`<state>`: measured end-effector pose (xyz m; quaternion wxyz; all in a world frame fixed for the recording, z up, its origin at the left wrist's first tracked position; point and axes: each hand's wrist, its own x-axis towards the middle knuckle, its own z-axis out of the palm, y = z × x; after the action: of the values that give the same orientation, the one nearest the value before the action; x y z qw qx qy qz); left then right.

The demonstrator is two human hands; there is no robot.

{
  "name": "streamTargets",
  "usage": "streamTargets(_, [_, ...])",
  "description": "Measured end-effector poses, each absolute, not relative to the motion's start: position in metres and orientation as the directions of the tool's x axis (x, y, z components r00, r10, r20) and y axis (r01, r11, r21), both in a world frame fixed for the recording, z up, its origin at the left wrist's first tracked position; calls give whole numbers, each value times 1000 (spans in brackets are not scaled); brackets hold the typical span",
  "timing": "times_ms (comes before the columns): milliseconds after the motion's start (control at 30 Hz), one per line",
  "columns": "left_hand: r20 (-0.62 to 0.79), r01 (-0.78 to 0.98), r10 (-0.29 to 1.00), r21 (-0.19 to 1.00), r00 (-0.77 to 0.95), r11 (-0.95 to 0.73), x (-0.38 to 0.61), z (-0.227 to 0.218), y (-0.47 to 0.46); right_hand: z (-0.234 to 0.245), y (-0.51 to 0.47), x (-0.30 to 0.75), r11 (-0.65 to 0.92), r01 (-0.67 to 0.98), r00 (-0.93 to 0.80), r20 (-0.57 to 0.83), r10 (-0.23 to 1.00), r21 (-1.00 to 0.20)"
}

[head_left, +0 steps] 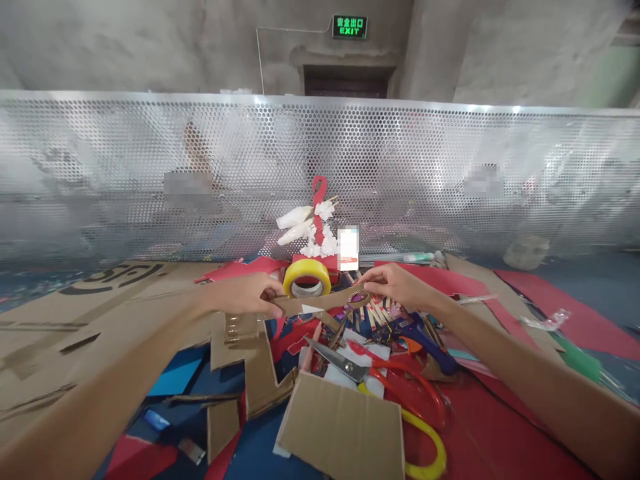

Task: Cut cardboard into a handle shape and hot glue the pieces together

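A narrow brown cardboard strip (320, 303) is held level between both hands above the cluttered table. My left hand (247, 295) pinches its left end with fingers closed. My right hand (395, 285) pinches the right end, where the strip has a rounded tip. Right behind the strip stands a roll of yellow tape (307, 277). Below the strip lie scissors (380, 380) with red and yellow handles, blades pointing left, beside several wooden sticks (373, 315).
A cardboard piece (345, 430) lies at the near edge, more cardboard offcuts (250, 360) to the left, a large cardboard sheet (75, 313) far left. Red paper (500, 413) covers the right. A blue glue gun (430, 343) lies near the sticks. A red-and-white craft model (315, 227) stands before a perforated metal screen (450, 173).
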<state>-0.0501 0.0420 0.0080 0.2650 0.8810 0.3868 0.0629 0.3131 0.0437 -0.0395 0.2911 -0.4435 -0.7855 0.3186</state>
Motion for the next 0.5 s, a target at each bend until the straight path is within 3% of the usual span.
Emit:
streamTargets(100, [-178, 685, 708, 491, 683, -537, -49, 8, 41, -39, 45, 315, 416, 523, -446, 177, 877, -744])
streamTargets(500, [-114, 612, 667, 531, 737, -586, -63, 6, 56, -41, 47, 321, 400, 533, -441, 158, 884, -746])
